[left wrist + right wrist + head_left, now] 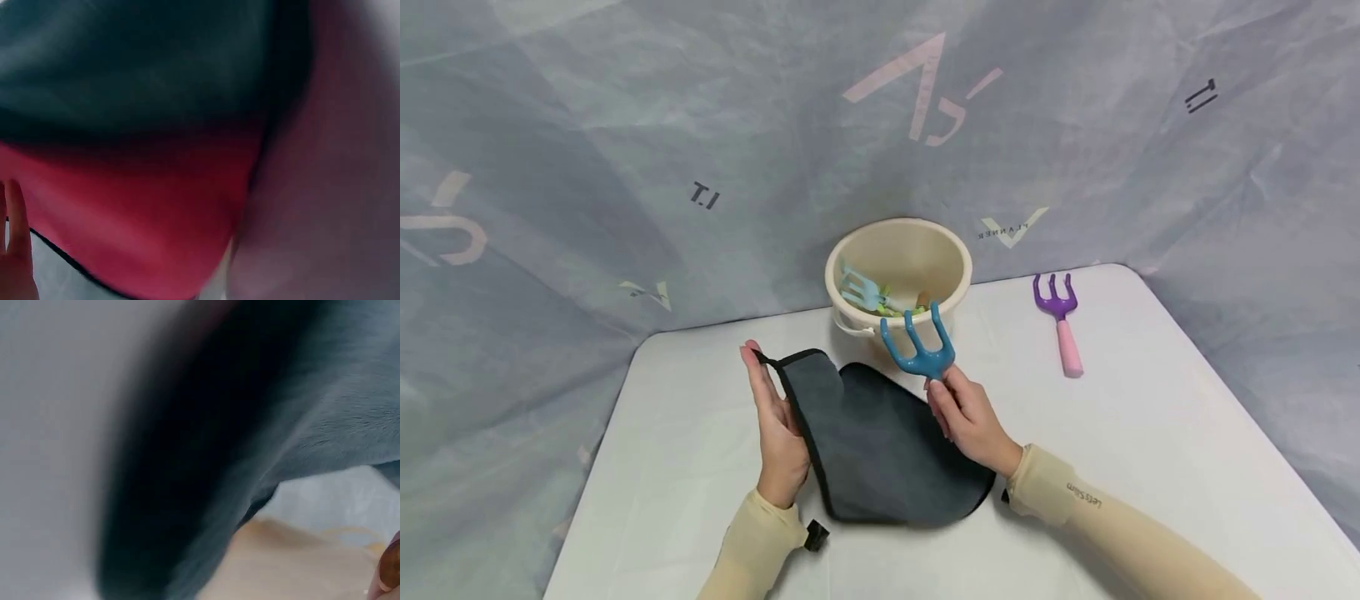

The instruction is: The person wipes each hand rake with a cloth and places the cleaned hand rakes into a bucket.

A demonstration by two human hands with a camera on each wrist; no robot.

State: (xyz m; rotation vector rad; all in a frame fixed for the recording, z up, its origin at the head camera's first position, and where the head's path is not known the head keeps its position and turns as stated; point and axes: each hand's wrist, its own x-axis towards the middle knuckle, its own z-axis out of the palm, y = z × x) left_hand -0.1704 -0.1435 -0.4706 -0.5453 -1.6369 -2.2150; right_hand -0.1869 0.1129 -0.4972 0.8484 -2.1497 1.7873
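My right hand (973,421) grips a blue three-pronged hand fork (925,358), its tines upward at the bucket's near rim. In the right wrist view a brown rounded end (391,565) shows beside the fingers; most of the handle is hidden. My left hand (778,429) stands with straight fingers at the black-trimmed edge of a dark grey cloth piece (887,450), shaped somewhat like an oven mitt. A corner of its trim meets the fingertips. Red cloth (144,219) shows below the dark fabric in the left wrist view. The cloth's other end lies below my right hand.
A cream bucket (958,292) stands at the table's back edge, with a light blue fork (861,290) and small green and brown things inside. A purple fork with a pink handle (1069,350) lies on the white table (1150,467) at right. Grey printed sheeting (760,125) hangs behind.
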